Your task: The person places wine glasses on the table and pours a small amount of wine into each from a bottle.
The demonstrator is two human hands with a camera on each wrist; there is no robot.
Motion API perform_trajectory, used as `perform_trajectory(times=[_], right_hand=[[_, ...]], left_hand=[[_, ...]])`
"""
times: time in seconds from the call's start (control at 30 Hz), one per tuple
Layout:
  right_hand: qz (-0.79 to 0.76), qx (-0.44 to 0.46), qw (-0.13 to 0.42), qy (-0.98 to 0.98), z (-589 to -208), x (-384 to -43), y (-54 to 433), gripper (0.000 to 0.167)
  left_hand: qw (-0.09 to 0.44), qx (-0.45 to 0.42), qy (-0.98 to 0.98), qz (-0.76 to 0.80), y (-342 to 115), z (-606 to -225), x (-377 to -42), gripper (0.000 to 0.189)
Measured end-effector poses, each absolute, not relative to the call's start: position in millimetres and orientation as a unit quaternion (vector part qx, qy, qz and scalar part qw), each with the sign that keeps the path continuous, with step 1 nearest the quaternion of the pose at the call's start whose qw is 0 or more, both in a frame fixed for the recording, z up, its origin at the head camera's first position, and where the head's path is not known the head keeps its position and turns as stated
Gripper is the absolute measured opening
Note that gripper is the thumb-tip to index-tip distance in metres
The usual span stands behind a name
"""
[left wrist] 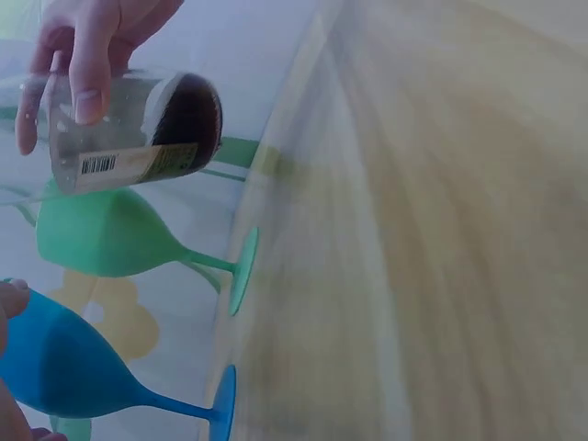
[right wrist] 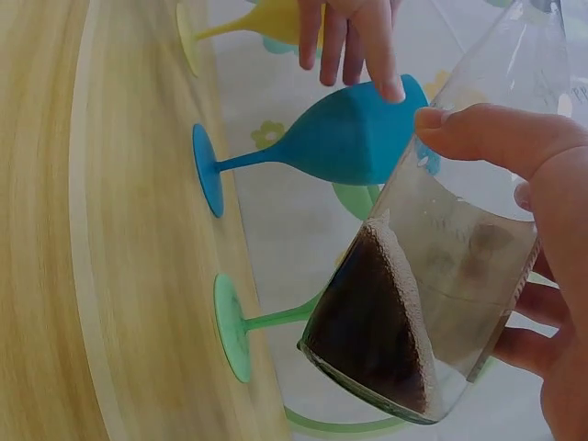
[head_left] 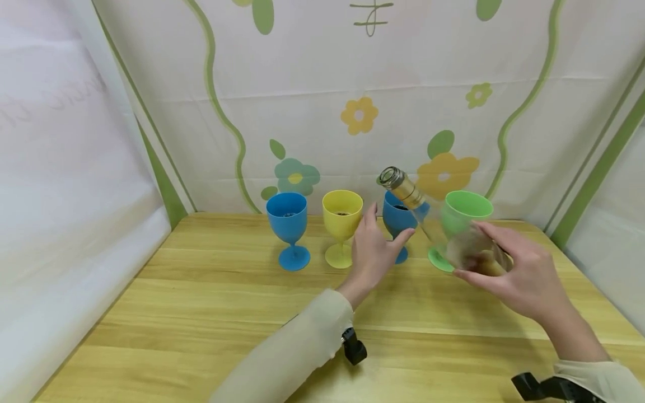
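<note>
My right hand [head_left: 529, 274] grips a clear glass bottle [head_left: 407, 195] round its body. The bottle leans with its open mouth up and to the left, and dark frothy liquid [right wrist: 367, 312] lies in its base. Behind it stands a green goblet [head_left: 467, 206], partly covered by the glass. My left hand [head_left: 373, 249] is spread beside the right blue goblet [head_left: 395, 218], thumb in front of its bowl and fingers loosely extended. In the right wrist view those fingers [right wrist: 372, 46] come right at the blue rim. Something dark shows inside this goblet.
Left of my left hand stand a yellow goblet [head_left: 342, 221] and another blue goblet [head_left: 287, 221], both with dark contents. All stand along the back of the wooden table [head_left: 201, 313], before a white flowered cloth [head_left: 302, 112].
</note>
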State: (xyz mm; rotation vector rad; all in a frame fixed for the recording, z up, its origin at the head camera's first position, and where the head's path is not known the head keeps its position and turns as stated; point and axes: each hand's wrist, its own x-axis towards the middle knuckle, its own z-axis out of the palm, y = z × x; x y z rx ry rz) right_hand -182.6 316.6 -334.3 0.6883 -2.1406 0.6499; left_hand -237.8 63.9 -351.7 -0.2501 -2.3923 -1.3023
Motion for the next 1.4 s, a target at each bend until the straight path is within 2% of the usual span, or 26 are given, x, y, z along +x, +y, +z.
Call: perform_trajectory(times=[0.27,0.47,0.63,0.73,0.83,1.07,1.4], right_hand=[[0.235,0.251,0.397,-0.851,-332.7,-174.9,316.3,0.102],[0.217,0.228,0.405,-0.859,-331.1,-171.7,317.3,0.103],[0.197,0.216,0.414,-0.862,-328.9,-171.6,319.3,0.103],[0.193,0.212,0.414,-0.864,-328.6,-170.7,321.1,0.104],[0.195,0.208,0.412,-0.865,-328.7,-169.8,322.9,0.105],[0.181,0.205,0.427,-0.862,-327.3,-169.8,323.9,0.105],[0.15,0.207,0.441,-0.86,-325.7,-170.8,327.2,0.103]], left_hand=[[0.224,-0.122,-0.839,-0.481,46.1,-351.8,-206.3,0.071],[0.291,-0.137,-0.8,-0.507,24.6,-352.4,-192.8,0.063],[0.351,-0.128,-0.775,-0.51,8.1,-354.6,-192.2,0.067],[0.36,-0.107,-0.775,-0.507,0.9,-354.0,-194.5,0.074],[0.347,-0.092,-0.781,-0.511,-3.9,-352.0,-199.4,0.084],[0.247,-0.076,-0.808,-0.529,-7.7,-346.0,-216.7,0.107],[0.205,-0.008,-0.819,-0.536,-5.2,-341.2,-234.5,0.104]])
